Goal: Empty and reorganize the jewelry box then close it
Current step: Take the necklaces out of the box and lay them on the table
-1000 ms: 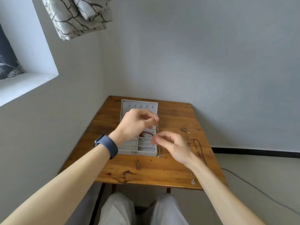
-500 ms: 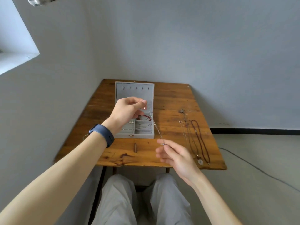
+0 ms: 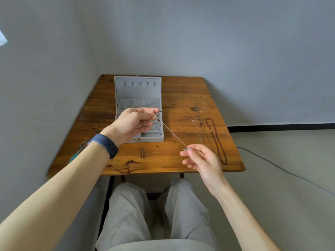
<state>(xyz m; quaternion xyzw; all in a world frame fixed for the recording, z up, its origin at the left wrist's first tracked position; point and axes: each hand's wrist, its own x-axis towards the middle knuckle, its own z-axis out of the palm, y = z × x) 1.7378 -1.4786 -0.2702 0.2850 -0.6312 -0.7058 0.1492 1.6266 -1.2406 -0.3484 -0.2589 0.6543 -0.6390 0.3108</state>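
Head view: left hand (image 3: 132,122) and right hand (image 3: 201,158) each pinch an end of the chain (image 3: 172,133), now stretched farther apart beside the open box (image 3: 138,98).

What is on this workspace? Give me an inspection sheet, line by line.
Surface: worn brown wooden table, pushed into a wall corner.
Job's things: open grey felt jewelry box, some pieces still in its compartments; thin silver chain stretched taut between both hands; dark red beaded necklace and fine chains laid out at the table's right.
Clutter: teal-and-metal ornament at the left edge; small brown piece near the front.
Grippers: left hand and right hand each pinch a chain end.
Cables: grey cable on the floor.
Surroundings: plain grey walls.
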